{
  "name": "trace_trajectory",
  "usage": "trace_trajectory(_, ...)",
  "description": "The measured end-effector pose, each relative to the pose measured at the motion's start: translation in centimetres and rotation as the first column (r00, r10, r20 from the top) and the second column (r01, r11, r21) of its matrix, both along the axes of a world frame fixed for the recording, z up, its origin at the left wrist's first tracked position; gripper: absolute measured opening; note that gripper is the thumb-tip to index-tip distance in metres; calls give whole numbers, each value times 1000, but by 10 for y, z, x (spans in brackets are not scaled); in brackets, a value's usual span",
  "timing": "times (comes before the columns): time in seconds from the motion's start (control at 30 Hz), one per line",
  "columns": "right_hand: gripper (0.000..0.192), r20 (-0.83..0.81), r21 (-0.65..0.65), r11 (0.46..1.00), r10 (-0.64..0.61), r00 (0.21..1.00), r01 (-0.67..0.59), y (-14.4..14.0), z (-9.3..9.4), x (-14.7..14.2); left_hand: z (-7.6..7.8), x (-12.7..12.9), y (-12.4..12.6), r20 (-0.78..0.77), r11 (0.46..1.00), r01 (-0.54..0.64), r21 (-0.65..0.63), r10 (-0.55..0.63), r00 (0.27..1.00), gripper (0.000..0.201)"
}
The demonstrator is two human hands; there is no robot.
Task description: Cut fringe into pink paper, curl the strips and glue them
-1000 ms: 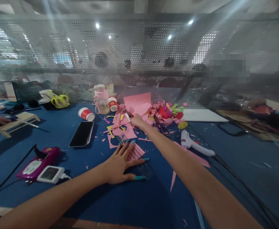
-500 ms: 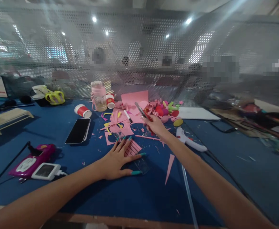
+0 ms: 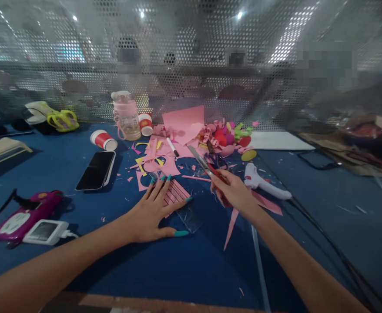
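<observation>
My left hand lies flat with its fingers spread, pressing on a pink sheet of paper marked with dark lines. A clear ruler-like plastic strip sticks out from beneath that hand. In my right hand is a pair of scissors with red handles, held above the table, its blades pointing up and left. The fingers wrap round the handles. Beyond both hands lie pink paper scraps and a black-and-white marker.
A white glue gun rests right of my right hand. On the left are a phone, a purple device and a tipped paper cup. A pink-topped bottle stands near the perforated screen, beside colourful paper pieces.
My right hand has come nearer and down with the scissors, uncovering dark blue loops behind it. My left hand stays on the lined paper. The view has tilted down slightly.
</observation>
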State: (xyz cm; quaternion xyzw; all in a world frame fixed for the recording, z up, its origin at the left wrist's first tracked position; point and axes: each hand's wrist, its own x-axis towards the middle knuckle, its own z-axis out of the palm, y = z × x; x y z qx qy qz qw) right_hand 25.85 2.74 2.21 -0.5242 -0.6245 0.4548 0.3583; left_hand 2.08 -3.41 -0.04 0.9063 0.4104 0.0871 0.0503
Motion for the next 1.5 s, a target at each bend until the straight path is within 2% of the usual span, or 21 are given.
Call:
trace_trajectory(0.27,28,-7,-50,998,34,999,-34,-4,-4,-5,3,6,5,5,1000,2,-21,-2,1000,71)
trace_trajectory(0.6,25,-44,-89,994,-67,997,62,3,-3,8,5,4,7,0,995,37,-95,-38,999,71)
trace_trajectory(1.1,24,-60,-234,971,-63,996,47,-1,9,2,8,6,9,49,991,19,-129,-12,999,72)
trace_trajectory(1.5,27,-1,-233,970,-70,998,68,0,7,6,8,6,10,59,991,22,-130,-14,998,71)
